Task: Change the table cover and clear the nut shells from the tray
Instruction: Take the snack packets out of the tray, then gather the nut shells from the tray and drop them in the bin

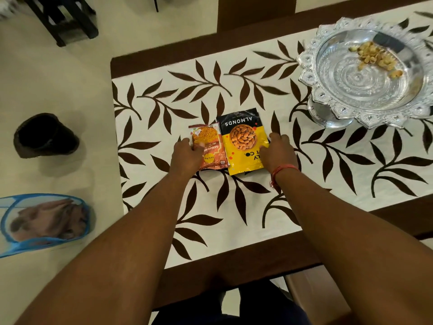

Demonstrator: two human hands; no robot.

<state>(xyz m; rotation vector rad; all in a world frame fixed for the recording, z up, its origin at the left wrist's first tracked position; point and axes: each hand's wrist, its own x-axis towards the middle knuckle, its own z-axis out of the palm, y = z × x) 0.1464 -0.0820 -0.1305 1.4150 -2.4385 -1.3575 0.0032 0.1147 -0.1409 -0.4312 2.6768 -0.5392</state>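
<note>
Presently, left hand [187,153] fingers grasp the small orange foil snack packet [210,146]; right hand [278,152] fingers grasp the yellow-black almond pouch [246,141], mid-frame. Both probably light, crinkly, slippery; edge holds suit.

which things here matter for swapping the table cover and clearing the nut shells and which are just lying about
Job:
leaf-print table cover
silver tray
nut shells
almond packet, under right hand
orange snack packet, under left hand

Lying about:
dark bin
blue mesh basket

Cream floor [70,85] bears a dark stool [63,17] and black bin [44,137].
</note>
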